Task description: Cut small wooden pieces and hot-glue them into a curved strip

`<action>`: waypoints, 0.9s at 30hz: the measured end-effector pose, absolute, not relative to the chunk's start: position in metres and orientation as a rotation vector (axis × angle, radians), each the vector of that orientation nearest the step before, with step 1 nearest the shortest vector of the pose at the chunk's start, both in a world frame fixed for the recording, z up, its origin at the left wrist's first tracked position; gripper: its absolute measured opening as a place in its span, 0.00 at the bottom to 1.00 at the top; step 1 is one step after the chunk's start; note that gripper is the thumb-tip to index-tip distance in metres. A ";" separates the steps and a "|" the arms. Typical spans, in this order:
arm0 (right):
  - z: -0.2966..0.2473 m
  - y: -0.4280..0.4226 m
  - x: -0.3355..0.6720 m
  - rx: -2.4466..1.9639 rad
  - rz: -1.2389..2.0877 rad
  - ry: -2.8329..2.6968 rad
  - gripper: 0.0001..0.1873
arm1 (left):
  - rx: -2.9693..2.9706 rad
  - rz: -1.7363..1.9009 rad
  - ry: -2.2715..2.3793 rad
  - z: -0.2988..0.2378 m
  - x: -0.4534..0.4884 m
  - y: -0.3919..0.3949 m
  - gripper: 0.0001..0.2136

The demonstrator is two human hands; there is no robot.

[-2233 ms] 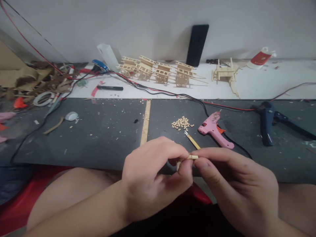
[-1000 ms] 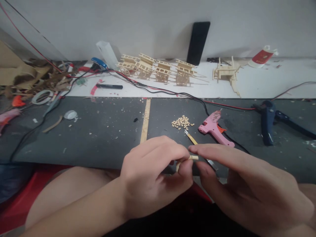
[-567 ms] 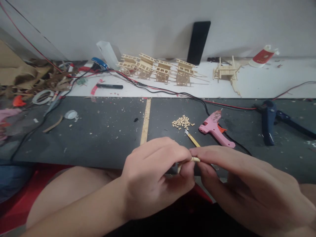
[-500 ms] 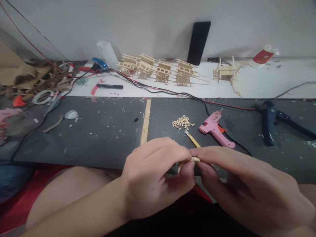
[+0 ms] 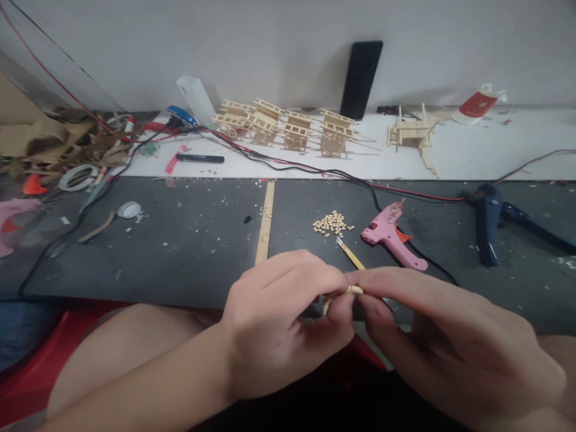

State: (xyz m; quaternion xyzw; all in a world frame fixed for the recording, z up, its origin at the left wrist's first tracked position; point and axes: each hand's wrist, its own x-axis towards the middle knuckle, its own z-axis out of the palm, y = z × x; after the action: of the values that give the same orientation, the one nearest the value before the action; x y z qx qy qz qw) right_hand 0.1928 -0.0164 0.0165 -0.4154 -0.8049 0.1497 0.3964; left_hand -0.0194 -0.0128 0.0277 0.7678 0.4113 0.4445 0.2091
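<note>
Close to the table's front edge, both hands meet around a small pale wooden piece (image 5: 356, 289), slightly curved where it shows. My left hand (image 5: 283, 318) pinches it between thumb and bent fingers, which cover most of it. From the other side, the thumb and forefinger of my right hand (image 5: 454, 330) close on its right end. Just beyond the fingers lies a craft knife (image 5: 351, 254) with a yellow handle, its tip near a pile of tiny wooden bits (image 5: 333, 223). A pink glue gun (image 5: 396, 237) rests to the right of the pile.
Several miniature wooden carts (image 5: 294, 129) and another wooden model (image 5: 410, 132) stand along the white back strip. A black phone (image 5: 362, 81) leans on the wall. Dark blue cutters (image 5: 490, 225) lie right; another pink glue gun (image 5: 15, 219) is at the left edge. Cables cross the table.
The hand of another person at the left edge has gone from view, and more of the pink glue gun there shows. My own hands have hardly moved.
</note>
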 end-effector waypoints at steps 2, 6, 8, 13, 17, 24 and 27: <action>0.015 -0.018 0.191 -1.074 0.407 -2.012 0.10 | 2.104 1.231 1.161 0.030 -0.018 -0.013 0.07; 0.016 -0.017 0.190 -1.063 0.385 -2.030 0.11 | 2.060 1.224 1.168 0.032 -0.016 -0.012 0.07; 0.016 -0.018 0.191 -1.068 0.381 -2.029 0.11 | 2.060 1.214 1.163 0.032 -0.016 -0.012 0.07; 0.012 -0.022 0.195 -1.110 0.426 -2.017 0.12 | 2.060 1.239 1.179 0.031 -0.017 -0.011 0.08; 0.012 -0.022 0.195 -1.076 0.432 -2.028 0.11 | 2.089 1.241 1.153 0.031 -0.018 -0.011 0.07; 0.009 -0.022 0.195 -1.109 0.399 -2.017 0.12 | 2.049 1.234 1.170 0.030 -0.016 -0.014 0.08; 0.012 -0.028 0.205 -1.142 0.368 -1.997 0.14 | 1.953 1.216 1.221 0.030 -0.015 -0.013 0.07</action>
State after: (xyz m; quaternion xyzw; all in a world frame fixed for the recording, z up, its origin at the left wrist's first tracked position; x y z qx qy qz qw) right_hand 0.2047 -0.0279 0.0122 -0.4504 -0.7874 0.1453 0.3950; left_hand -0.0153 -0.0128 0.0301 0.7230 0.4520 0.4502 0.2651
